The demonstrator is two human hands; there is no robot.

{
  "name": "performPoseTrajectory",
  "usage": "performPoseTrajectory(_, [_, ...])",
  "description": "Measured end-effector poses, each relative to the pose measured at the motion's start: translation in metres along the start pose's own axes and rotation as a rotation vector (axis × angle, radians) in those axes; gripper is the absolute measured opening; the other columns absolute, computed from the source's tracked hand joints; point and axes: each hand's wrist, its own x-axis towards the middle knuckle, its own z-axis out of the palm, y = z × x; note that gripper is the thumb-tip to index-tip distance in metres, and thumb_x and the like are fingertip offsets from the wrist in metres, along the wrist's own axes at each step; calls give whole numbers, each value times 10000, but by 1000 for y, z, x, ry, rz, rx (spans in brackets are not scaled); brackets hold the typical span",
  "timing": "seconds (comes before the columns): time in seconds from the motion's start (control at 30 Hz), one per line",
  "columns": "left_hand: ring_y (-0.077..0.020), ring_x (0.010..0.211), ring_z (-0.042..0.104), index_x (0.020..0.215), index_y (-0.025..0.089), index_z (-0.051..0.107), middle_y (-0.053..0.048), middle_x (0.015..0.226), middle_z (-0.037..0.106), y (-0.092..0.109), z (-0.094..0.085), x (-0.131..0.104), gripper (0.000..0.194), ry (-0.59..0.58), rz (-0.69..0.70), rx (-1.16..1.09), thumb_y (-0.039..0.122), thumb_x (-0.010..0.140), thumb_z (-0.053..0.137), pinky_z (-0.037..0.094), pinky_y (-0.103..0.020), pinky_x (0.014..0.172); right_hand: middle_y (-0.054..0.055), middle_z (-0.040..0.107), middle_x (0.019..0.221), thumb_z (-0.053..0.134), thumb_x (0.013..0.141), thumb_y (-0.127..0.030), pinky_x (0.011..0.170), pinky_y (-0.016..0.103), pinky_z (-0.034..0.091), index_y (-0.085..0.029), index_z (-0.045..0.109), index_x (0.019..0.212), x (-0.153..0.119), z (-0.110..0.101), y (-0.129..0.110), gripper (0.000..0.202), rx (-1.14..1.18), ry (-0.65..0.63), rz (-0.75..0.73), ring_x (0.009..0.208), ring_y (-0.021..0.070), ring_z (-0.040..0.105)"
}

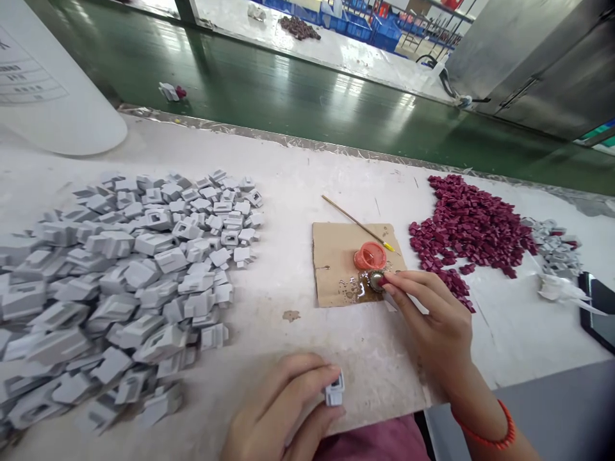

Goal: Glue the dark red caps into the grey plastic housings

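At the table's front edge, my left hand pinches a small grey plastic part between thumb and fingers, its square opening facing up. My right hand is closed on a small maroon piece, mostly hidden by the fingertips. That piece is at a small round metal cap, on a wet patch of a cardboard sheet; whether they touch I cannot tell. Just behind the cap is a red plastic cup. A thin stick with a yellow tip lies across the cardboard's back edge.
Left, a wide pile of grey parts; right, a heap of maroon pieces. Beyond that are a smaller grey pile, crumpled tissue and a dark flat device. A white container stands back left, beside a green conveyor belt.
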Motion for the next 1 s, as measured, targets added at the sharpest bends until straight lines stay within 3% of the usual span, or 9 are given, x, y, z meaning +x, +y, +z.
performPoseTrajectory(0.2, [-168,999,674,1023,200,638,-10,970,734,-7,6,2,237,48,140,154,99,813,679,547,-257,918,45,655,943,612,873,-78,752,310,525,-222,673,1057,0,-1,-1,241,-1,-2,-7,847,171,620])
performPoseTrajectory(0.4, [-175,976,685,1021,195,667,-28,993,737,-10,8,-1,216,40,150,201,90,836,638,573,-277,887,40,657,957,619,870,-79,760,332,525,-243,670,1064,0,0,-1,258,-2,4,-2,857,177,624])
performPoseTrajectory(0.57, [-193,1064,653,1040,232,664,-23,1044,734,-10,5,-3,272,-19,167,246,55,854,571,588,-302,866,17,658,979,648,838,-44,758,305,516,-270,667,1075,-6,-7,-11,327,84,99,56,881,160,610])
performPoseTrajectory(0.67, [-201,1079,646,1021,236,662,-14,1030,739,-8,4,-3,238,-51,139,252,79,862,579,591,-312,862,15,649,961,642,844,-65,737,284,525,-276,675,1053,-17,-11,-27,299,213,130,203,888,160,599])
performPoseTrajectory(0.77, [-198,1071,649,1004,199,661,-28,996,744,-5,4,-1,142,-35,136,198,169,870,624,562,-297,919,28,628,938,604,865,-86,673,266,544,-268,665,1053,-33,-12,-47,269,392,64,330,839,159,607])
performPoseTrajectory(0.87, [-194,1055,656,988,203,648,-19,970,748,-3,5,-1,130,-19,112,157,179,860,642,548,-295,937,40,628,914,599,860,-98,636,279,558,-267,661,1039,-50,-9,-64,254,505,-36,340,786,169,623])
performPoseTrajectory(1.0, [-176,992,677,1029,248,578,20,979,736,-1,7,-3,318,19,-95,111,141,766,719,565,-274,887,56,651,870,616,818,-67,630,306,569,-256,669,1025,-60,-2,-73,285,528,-86,287,777,194,634])
